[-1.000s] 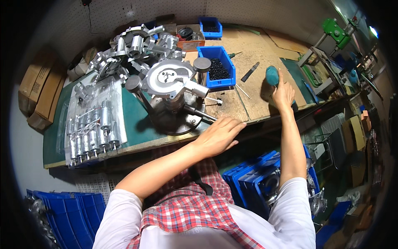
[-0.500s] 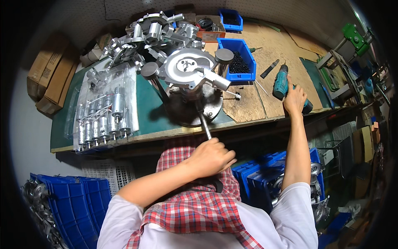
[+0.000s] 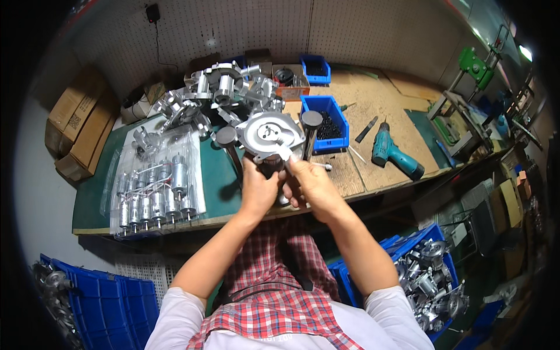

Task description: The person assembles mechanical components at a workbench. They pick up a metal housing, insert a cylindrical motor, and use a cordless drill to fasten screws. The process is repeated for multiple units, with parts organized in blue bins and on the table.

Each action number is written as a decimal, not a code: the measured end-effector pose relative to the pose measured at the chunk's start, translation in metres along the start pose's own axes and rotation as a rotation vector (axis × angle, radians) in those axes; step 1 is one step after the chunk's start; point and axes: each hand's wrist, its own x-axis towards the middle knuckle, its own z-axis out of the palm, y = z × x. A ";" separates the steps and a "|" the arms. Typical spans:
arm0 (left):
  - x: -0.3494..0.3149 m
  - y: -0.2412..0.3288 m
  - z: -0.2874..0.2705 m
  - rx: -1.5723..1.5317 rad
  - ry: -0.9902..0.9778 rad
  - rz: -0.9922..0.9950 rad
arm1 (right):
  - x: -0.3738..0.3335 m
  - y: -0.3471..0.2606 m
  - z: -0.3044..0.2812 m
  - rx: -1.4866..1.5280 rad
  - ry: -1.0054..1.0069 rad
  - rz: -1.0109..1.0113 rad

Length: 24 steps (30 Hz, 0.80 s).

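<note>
A round silver cast-metal housing sits face up on a bench fixture, between two upright posts with dark round caps. My left hand grips the housing from its near-left underside. On the near-right side my right hand closes round the outlet tube, thumb on top and fingers curled below. Both hands hide most of the fixture's base and its lever. A teal cordless drill lies on the cardboard at the right, away from both hands.
Several cylindrical motors lie in a clear plastic tray at left. More castings are heaped behind. A blue bin of black screws stands right of the fixture. A dark-handled tool lies near the drill; a green press stands far right.
My right hand has let go of the drill and moved left to the housing. My left hand has left the lever and come up to the housing. The view has tilted upward.
</note>
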 end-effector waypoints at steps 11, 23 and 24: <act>0.015 -0.026 0.041 0.092 -0.303 -0.220 | -0.008 0.017 0.045 0.149 0.126 -0.087; 0.014 -0.031 0.046 0.052 -0.250 -0.186 | -0.014 0.020 0.028 0.129 0.117 -0.078; 0.014 -0.030 0.046 0.049 -0.245 -0.184 | -0.014 0.020 0.026 0.134 0.106 -0.084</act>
